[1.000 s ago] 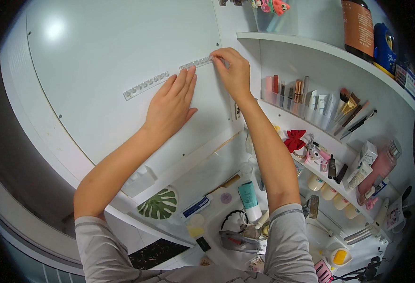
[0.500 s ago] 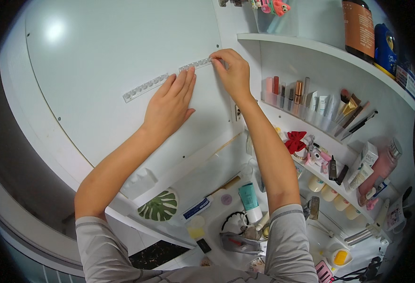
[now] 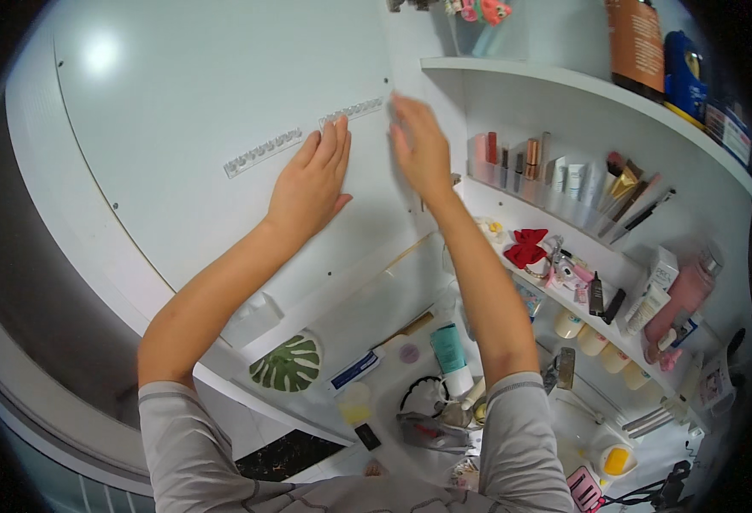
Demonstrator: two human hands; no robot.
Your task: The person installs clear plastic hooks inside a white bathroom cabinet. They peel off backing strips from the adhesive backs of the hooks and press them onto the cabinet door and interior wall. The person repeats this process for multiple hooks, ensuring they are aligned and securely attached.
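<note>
Two clear, notched plastic strips lie in a slanting line on the white panel. The left strip lies wholly in sight. My left hand rests flat on the panel, fingers stretched out, its fingertips over the left end of the right strip and hiding part of it. My right hand, slightly blurred, is just past that strip's right end, apart from it. Its fingers are stretched upward with nothing visible in them.
Right of the panel, curved white shelves carry bottles, a clear cosmetics holder and a red bow. Below my forearms, a counter holds a teal-and-white tube, a leaf-patterned mat and assorted small items.
My right hand has let go of the right strip's end and moved slightly off it, its fingers now straightened. My left hand stays on the strip. The view has shifted a little.
</note>
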